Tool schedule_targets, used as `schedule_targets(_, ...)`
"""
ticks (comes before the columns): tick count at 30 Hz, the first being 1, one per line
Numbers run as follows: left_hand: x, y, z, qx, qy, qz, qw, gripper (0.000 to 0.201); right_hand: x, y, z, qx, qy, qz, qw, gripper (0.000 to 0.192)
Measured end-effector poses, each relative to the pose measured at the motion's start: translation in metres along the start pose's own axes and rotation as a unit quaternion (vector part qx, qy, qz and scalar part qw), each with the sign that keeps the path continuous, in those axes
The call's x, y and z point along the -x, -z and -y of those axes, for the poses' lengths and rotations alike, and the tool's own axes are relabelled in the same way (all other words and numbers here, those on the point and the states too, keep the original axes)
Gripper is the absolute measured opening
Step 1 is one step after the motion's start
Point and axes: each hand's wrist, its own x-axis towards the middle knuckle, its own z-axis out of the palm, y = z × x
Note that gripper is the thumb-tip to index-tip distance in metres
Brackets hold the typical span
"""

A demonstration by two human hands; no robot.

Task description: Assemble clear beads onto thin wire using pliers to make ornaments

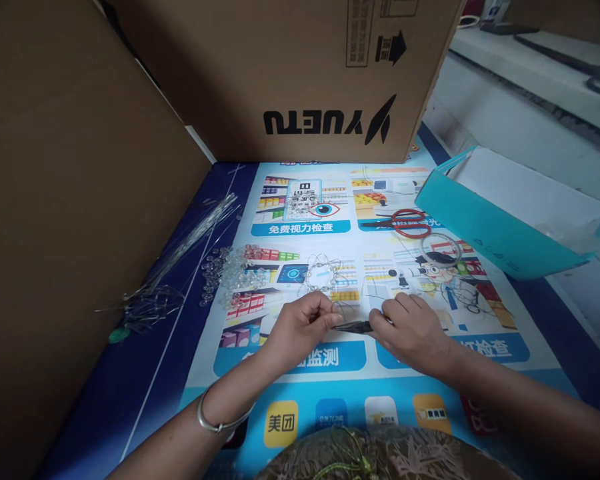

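Observation:
My left hand (305, 325) is closed in a pinch at the middle of the printed sheet, with thin wire showing near its fingertips. What exactly lies between thumb and finger is too small to tell. Fingers wrapped round, my right hand (411, 330) grips dark, pointed pliers (355, 327), their narrow tip reaching the left fingertips. Just beyond the left hand lies a ring of clear beads (321, 273) with loose wire ends sticking out. A heap of clear beads (243, 273) spreads to the left of it.
Red-handled scissors (411, 223) and a clear ring-shaped spool (440, 250) lie beyond my right hand. A teal open box (500, 223) stands at right. Thin wires (195, 240) lie in a bundle at left. Cardboard (260, 73) walls the back and left. Wire loops (473, 300) lie right.

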Motion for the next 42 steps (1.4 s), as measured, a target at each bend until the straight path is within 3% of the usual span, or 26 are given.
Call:
schedule_targets(8,0.001,0.002,0.005,-0.116,-0.071,-0.014,0.991,0.015,0.003,0.001,0.008,-0.055,-0.036,0.054,0.996,0.021)
schedule_targets(30,-0.001,0.005,0.004,-0.178,-0.150,0.031,0.972,0.018,0.004,0.015,0.017,-0.101,-0.038,0.161,0.981,0.027)
schedule_targets(33,-0.002,0.005,0.004,-0.157,-0.130,0.052,0.978,0.017,0.003,0.016,0.016,-0.112,-0.037,0.177,0.977,0.024)
schedule_targets(37,-0.006,0.008,0.007,-0.048,-0.041,0.064,0.996,0.018,0.001,0.016,0.010,-0.121,-0.050,0.161,0.978,0.024)
schedule_targets(42,-0.009,0.013,0.011,0.034,0.011,0.081,0.996,0.018,-0.001,0.020,-0.009,-0.128,-0.064,0.161,0.976,0.025)
